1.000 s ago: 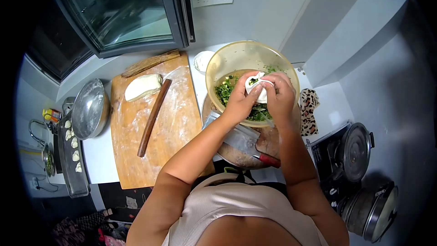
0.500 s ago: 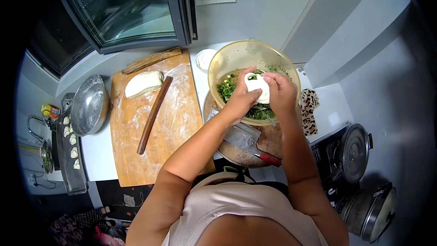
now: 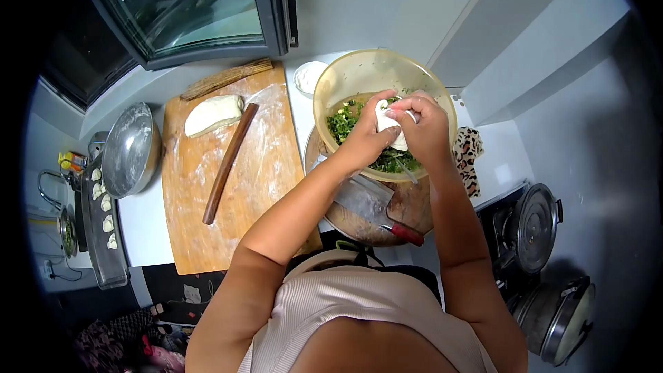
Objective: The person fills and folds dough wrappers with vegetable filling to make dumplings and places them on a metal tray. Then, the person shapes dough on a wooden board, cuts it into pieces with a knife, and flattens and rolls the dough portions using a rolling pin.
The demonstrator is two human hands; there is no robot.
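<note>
Above the filling basin, my left hand [image 3: 367,137] and my right hand [image 3: 427,128] are both closed on a white dumpling wrapper [image 3: 384,121]. The left thumb presses its front, while the right fingers pinch its upper edge together. What lies inside the folded wrapper is hidden now. Beneath them, the large yellowish basin [image 3: 387,69] holds chopped green filling [image 3: 342,124], with a utensil handle [image 3: 407,169] leaning in it. Under the basin is a round chopping board [image 3: 356,233], where a cleaver [image 3: 362,197] with a red handle lies.
To the left, a floury wooden board [image 3: 269,179] carries a rolling pin [image 3: 231,162] and a dough slab [image 3: 213,115]. Beyond are a metal bowl [image 3: 130,155] and a tray [image 3: 109,273] with several dumplings [image 3: 108,223]. A flour bowl [image 3: 309,76], patterned cloth [image 3: 468,159] and lidded pot [image 3: 535,228] stand around.
The wrapper, open with green filling showing at its top, is now folded and gathered. My right fingers have curled inward over its edge. The view has shifted slightly.
</note>
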